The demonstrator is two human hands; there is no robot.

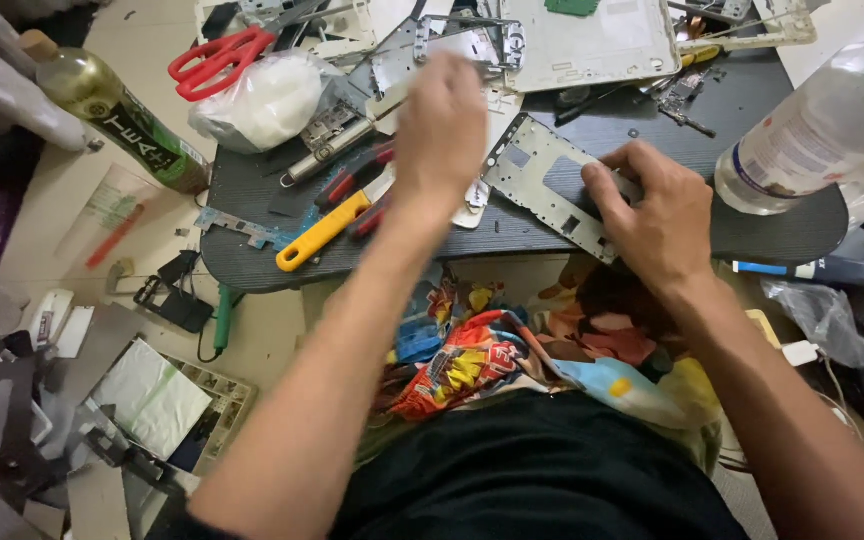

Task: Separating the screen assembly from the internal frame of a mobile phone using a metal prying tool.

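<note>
Scissors [217, 60] with red handles lie far left on the dark board [772, 235]. Next, the blurry left hand [442, 125] hangs above tools; I cannot tell if it is open or closed. Right hand [657, 215] presses flat, fingers spread, on the metal frame [552, 180].

This was a makeshift home repair spot set on the floor, centred on a low dark wood-grain oval board [512, 232]. On the board lay stripped metal device frames, a yellow-handled screwdriver [322, 232] and red-handled scissors [216, 60]. Left of the board, more dismantled parts littered the beige tiled floor [52, 215].
</note>
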